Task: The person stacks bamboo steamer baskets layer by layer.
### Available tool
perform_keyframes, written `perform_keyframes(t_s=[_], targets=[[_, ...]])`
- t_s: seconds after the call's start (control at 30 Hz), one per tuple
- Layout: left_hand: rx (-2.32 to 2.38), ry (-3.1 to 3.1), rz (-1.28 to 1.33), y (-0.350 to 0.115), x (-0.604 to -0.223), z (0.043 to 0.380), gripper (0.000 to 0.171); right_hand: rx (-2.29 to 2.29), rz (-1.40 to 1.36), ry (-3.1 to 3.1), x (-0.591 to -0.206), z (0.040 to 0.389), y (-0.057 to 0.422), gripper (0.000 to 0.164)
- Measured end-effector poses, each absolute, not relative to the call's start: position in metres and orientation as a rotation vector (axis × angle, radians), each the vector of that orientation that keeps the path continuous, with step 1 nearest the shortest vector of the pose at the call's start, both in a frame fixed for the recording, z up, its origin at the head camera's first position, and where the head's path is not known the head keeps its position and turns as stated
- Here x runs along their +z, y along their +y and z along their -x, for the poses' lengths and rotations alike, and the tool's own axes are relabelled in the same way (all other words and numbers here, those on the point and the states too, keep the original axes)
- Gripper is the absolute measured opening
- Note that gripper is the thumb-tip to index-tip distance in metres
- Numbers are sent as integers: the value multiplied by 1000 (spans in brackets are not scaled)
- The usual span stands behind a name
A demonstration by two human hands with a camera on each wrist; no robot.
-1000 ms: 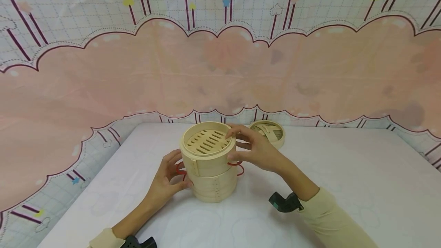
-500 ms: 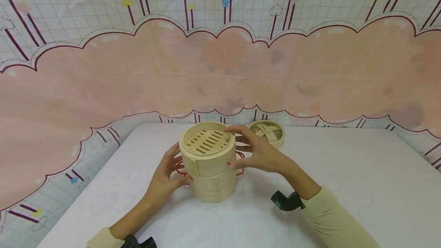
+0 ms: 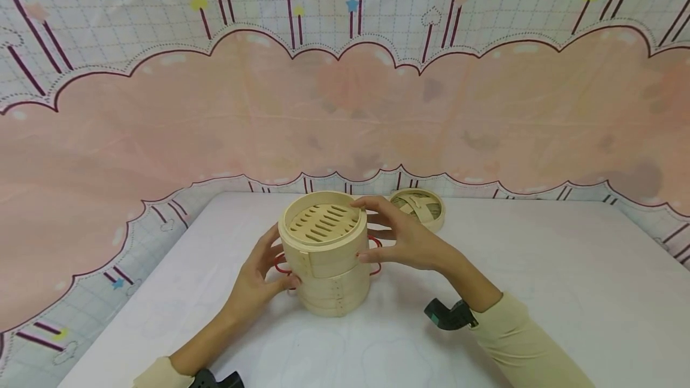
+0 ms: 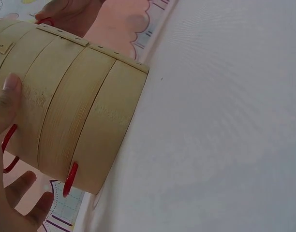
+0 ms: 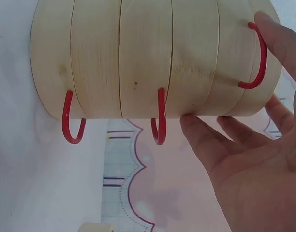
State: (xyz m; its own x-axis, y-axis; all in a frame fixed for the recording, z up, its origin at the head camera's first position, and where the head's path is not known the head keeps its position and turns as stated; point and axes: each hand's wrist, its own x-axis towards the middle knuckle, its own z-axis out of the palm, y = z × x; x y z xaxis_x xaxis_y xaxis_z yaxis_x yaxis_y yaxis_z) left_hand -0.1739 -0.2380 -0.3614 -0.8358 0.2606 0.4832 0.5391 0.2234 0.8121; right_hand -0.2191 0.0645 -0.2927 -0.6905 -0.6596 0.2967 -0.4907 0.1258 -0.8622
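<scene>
A stack of round bamboo steamer baskets (image 3: 329, 283) stands upright on the white table, with the slotted floor (image 3: 318, 223) of the top one showing. My left hand (image 3: 256, 277) holds the stack's left side, thumb at the front, the other fingers partly hidden behind. From the right, my right hand (image 3: 404, 235) grips the upper basket, its index fingertip at the rim and its thumb lower on the wall. Red loop handles (image 5: 160, 116) stick out of the side in the right wrist view, one beside the right thumb. Another red handle (image 4: 70, 179) shows low down in the left wrist view.
Behind the right hand, a woven bamboo lid (image 3: 426, 205) lies near the back of the white table (image 3: 539, 292). A printed cloth backdrop (image 3: 345, 118) hangs behind the table. Black wrist cameras (image 3: 450, 314) sit on both forearms.
The upper part of the stack has shifted slightly left. My right hand has turned a little with it, its thumb a touch lower on the wall. My left hand keeps its place.
</scene>
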Motion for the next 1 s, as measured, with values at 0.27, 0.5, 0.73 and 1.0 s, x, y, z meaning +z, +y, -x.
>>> perform_keyframes(t_s=[0.27,0.5,0.73,1.0], targets=[[-1660,-2228,761,-239,-361,174,99,-1590,1150,2249,-291,219,65,77],[-1644,-2254,734,-239,-361,173,98,-1577,1140,2256,-291,220,66,76],[-1633,-2230,751,-237,-357,172,96,-1585,1149,2248,-292,221,67,75],[-1630,-2155,888,-237,-353,173,98,-1600,1176,2221,-291,224,69,69]])
